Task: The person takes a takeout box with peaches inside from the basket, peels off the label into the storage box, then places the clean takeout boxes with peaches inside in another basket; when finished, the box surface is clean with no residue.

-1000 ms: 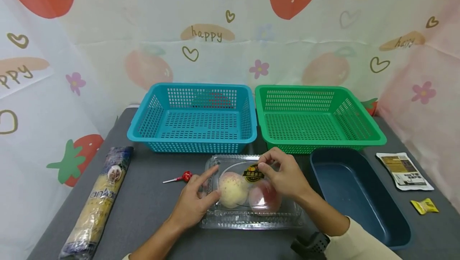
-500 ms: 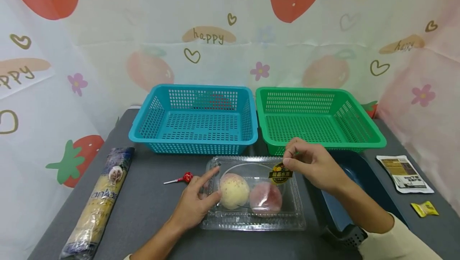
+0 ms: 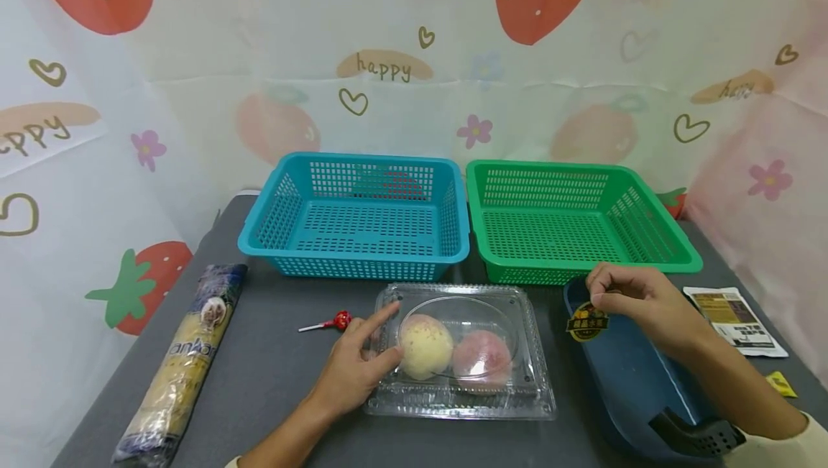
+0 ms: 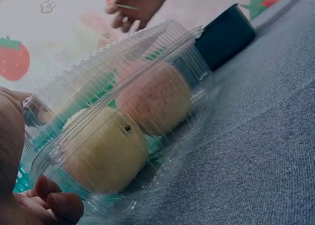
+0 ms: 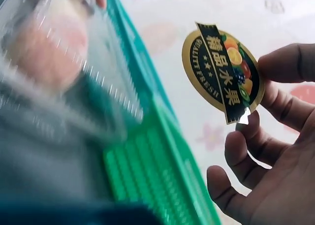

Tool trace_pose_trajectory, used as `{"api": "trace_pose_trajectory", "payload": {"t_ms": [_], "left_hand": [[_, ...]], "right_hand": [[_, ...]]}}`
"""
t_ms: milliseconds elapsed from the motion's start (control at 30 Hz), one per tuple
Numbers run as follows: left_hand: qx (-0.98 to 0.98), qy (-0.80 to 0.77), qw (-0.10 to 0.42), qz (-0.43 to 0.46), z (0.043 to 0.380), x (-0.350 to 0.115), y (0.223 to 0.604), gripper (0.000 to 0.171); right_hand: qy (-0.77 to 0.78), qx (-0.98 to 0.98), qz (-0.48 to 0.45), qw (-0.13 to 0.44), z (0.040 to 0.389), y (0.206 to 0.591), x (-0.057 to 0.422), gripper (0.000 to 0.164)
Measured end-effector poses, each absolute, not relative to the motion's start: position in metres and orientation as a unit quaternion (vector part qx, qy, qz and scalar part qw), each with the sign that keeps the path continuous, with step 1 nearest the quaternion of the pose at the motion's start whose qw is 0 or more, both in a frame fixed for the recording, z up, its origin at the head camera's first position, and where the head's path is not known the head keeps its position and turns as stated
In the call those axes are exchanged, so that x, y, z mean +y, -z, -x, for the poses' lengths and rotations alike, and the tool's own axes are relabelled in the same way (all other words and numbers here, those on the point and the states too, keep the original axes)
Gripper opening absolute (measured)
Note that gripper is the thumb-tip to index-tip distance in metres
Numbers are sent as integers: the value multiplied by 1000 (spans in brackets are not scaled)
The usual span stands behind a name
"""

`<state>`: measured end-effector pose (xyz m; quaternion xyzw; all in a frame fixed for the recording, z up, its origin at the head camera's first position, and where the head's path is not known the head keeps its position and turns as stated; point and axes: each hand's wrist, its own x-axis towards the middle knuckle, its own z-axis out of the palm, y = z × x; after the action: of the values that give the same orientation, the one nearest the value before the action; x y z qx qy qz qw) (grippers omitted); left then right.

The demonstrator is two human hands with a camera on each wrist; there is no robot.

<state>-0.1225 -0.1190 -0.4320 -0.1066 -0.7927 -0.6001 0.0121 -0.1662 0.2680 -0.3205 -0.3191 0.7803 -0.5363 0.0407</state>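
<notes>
A clear plastic clamshell box (image 3: 540, 389) lies on the table with a yellowish round fruit (image 3: 423, 356) and a pinkish one (image 3: 481, 364) under its lid. My left hand (image 3: 349, 371) rests on the box's left edge, index finger and thumb stretched out against the plastic. My right hand (image 3: 647, 306) pinches a round black-and-gold label sticker (image 3: 588, 323) between thumb and index finger, above the dark blue tray (image 3: 630, 382). In the right wrist view the sticker (image 5: 224, 75) shows its printed fruit and lettering; the other fingers are loosely bent below it.
A blue basket (image 3: 352, 267) and a green basket (image 3: 517, 270) stand side by side at the back. Left are a long noodle-like pack (image 3: 187, 353) and a red lollipop (image 3: 341, 320). Right lie a white-and-brown packet (image 3: 737, 320) and a yellow-wrapped sweet (image 3: 781, 384), partly hidden.
My right hand has peeled the sticker off the lid and carried it right, over the dark blue tray. My left hand stays at the box's left edge.
</notes>
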Motion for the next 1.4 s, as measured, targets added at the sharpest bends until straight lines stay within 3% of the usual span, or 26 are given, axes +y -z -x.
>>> {"api": "trace_pose_trajectory", "payload": {"t_ms": [267, 733, 1000, 1233, 1400], "left_hand": [[-799, 591, 16, 107, 122, -119, 431, 58], [-790, 602, 8, 113, 124, -119, 435, 59], [-778, 617, 13, 117, 124, -121, 435, 58], [-784, 610, 11, 113, 124, -121, 435, 58], [-788, 606, 11, 110, 124, -120, 435, 58]], "right_hand": [[509, 818, 264, 49, 167, 349, 310, 19], [456, 860, 144, 175, 178, 397, 344, 21], [394, 891, 148, 173, 185, 407, 348, 18], [353, 901, 205, 146, 186, 414, 347, 5], [311, 915, 218, 135, 183, 416, 345, 14]]}}
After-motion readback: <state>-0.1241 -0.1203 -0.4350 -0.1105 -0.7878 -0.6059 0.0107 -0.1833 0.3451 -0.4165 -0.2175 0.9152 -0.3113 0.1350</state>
